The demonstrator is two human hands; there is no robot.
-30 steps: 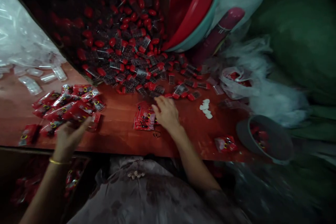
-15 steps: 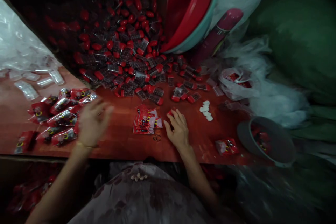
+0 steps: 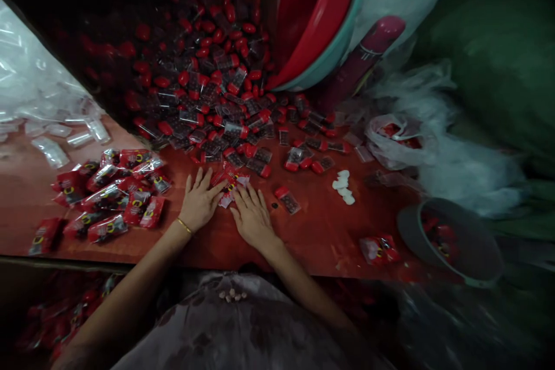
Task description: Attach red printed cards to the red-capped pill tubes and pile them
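Both hands rest at a small stack of flat red printed packets [image 3: 229, 178] on the red table. My left hand [image 3: 199, 199], with a gold bangle at the wrist, has its fingers spread and touches the stack's left side. My right hand [image 3: 252, 217] lies on the lower right part of the stack, fingers stretched out and partly covering it. To the right of that hand lies one red-capped clear container [image 3: 287, 199] with dark pieces inside. A pile of filled red packets [image 3: 108, 196] is left of my left hand.
A big heap of red-capped containers [image 3: 225, 92] spills from a dark box at the back. Red [image 3: 303, 17] and teal basins lean behind it. White pieces [image 3: 343, 187], a filled packet [image 3: 379, 250] and a grey bowl [image 3: 407, 237] are on the right.
My left hand has moved right from the filled packets to the flat stack. My right hand has shifted left onto the stack, and the lone red-capped container now shows uncovered beside it.
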